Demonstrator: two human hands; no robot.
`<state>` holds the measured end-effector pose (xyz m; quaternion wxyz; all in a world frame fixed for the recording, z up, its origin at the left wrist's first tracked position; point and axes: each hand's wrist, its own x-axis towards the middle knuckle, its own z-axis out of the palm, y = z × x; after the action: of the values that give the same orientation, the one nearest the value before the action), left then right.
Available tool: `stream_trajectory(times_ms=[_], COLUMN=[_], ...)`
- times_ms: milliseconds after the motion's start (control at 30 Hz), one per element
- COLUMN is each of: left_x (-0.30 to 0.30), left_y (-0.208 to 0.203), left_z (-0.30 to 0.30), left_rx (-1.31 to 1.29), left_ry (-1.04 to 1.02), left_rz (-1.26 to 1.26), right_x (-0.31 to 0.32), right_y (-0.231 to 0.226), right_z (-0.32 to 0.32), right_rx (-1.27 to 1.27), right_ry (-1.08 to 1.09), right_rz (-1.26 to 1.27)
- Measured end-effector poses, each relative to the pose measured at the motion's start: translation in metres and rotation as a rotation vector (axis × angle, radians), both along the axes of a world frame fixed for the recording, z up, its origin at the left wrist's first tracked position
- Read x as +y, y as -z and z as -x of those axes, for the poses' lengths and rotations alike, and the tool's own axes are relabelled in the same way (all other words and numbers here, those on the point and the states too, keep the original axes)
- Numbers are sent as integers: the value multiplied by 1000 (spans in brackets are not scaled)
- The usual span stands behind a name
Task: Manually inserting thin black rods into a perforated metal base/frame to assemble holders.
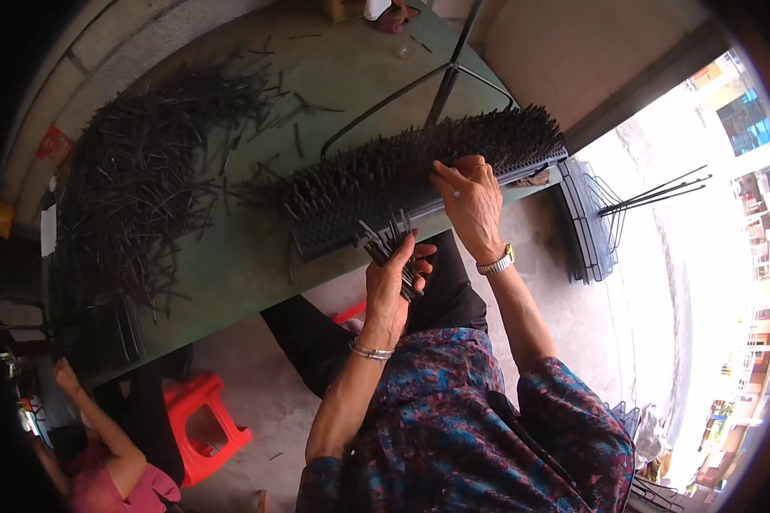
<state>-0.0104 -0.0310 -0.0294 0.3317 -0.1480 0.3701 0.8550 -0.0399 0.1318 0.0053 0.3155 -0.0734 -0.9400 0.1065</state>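
My left hand (388,286) is closed around a bundle of short, thin black sticks (384,242), held just off the table's near edge. My right hand (472,205), with a watch on its wrist, is at the near side of a long black perforated tray (342,224). Its thumb and fingertips are pinched together, and whatever they hold is too small to make out. Many black sticks (496,137) stand upright in the tray's holes, densely along the far side. Rows of bare holes show along the near left part.
A big heap of loose black sticks (133,171) covers the left of the green table (248,286). A thin metal frame (450,73) rises behind the tray. More dark trays (586,224) stand beyond the right edge. A co-worker's arm (103,419) and a red stool (204,421) are at lower left.
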Motion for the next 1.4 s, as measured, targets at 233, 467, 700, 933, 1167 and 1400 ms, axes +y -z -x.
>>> stream_trajectory(times_ms=[233,467,700,933,1167,1400], left_x=[-3,-3,-5,1,7,4], left_y=[3,4,4,23,18,17], left_z=[-3,-6,-1,21,11,8], left_rx=[43,70,60,-117,-104,-64], left_ry=[51,180,252,108,-49,-54], left_rz=[-49,14,34,-101,-116,-35], right_x=[-16,-1,10,-3,0,-3], right_y=[-14,-11,-20,-22,-7,-8], right_z=[-33,-39,-43,-13,7,7], right_rx=[-529,-554,-424,88,41,26], right_ry=[-353,-429,-350,-161,-174,-140], right_rz=[893,1040,1084,680,614,617])
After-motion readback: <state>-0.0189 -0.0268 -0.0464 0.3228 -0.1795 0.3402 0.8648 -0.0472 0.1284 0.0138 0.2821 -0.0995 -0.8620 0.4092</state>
